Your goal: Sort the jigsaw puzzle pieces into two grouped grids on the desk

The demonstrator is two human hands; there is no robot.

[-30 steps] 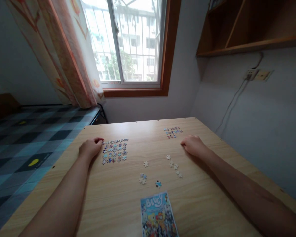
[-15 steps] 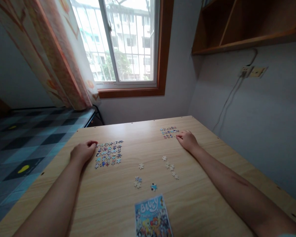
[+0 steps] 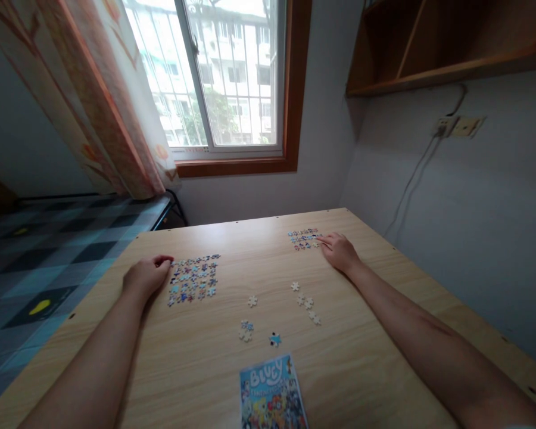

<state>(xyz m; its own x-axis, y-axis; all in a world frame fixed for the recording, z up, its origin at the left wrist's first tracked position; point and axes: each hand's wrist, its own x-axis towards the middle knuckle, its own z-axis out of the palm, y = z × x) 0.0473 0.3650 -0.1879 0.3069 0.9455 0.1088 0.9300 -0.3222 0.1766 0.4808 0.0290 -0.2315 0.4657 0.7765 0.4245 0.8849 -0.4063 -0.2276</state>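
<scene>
Small jigsaw pieces lie in neat rows in a block (image 3: 193, 280) on the left of the wooden table. My left hand (image 3: 147, 276) rests at that block's far left corner, fingers curled together; whether a piece is between them is hidden. Farther back on the right, a smaller block of rowed pieces (image 3: 304, 238) lies flat. Beside its right edge is my right hand (image 3: 338, 250), fingers stretched toward the end of the rows and touching or just over the pieces there. Nothing shows in its grasp.
Pale, apparently face-down pieces (image 3: 309, 302) lie scattered mid-table, with another pale piece (image 3: 252, 301) to their left. A blue piece (image 3: 274, 339) is nearer me, above a "Bluey" picture box (image 3: 272, 393). A checked bed (image 3: 71, 256) stands left; a shelf (image 3: 451, 71) hangs right.
My right fingertips have shifted slightly away from the front row's end piece, which now lies by itself below them. My left hand keeps its place by the block. The view has moved slightly.
</scene>
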